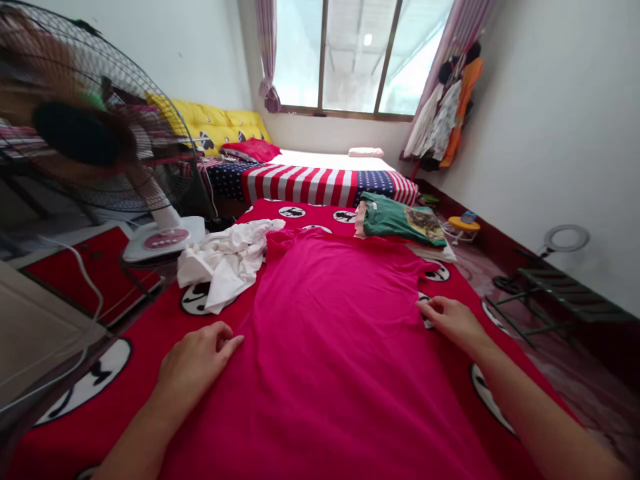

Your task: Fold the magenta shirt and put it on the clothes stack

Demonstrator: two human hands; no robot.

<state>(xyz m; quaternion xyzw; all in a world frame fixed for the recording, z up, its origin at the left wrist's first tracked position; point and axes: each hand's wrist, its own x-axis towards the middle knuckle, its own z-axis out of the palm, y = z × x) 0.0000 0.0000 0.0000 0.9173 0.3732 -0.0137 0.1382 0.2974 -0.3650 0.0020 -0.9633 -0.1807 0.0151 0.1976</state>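
Observation:
A bright pink shirt (335, 333) lies spread out on a red cloth with black-and-white round prints (500, 347), its collar and sleeves at the far end. My left hand (203, 353) is at the shirt's left edge, fingers curled and thumb pressed against the fabric. On the opposite side, my right hand (450, 320) pinches the right edge below the sleeve. A crumpled white garment (230, 257) lies beyond my left hand. Folded clothes with a green shirt (395, 217) on top sit past the right sleeve.
A running fan (165, 237) stands at the left, with a white cable near it. Behind is a bed with a flag-patterned cover (300, 183) under a window. On the right are a dark folding stool (565, 293), a ring light (567, 238) and a small orange stool (464, 225).

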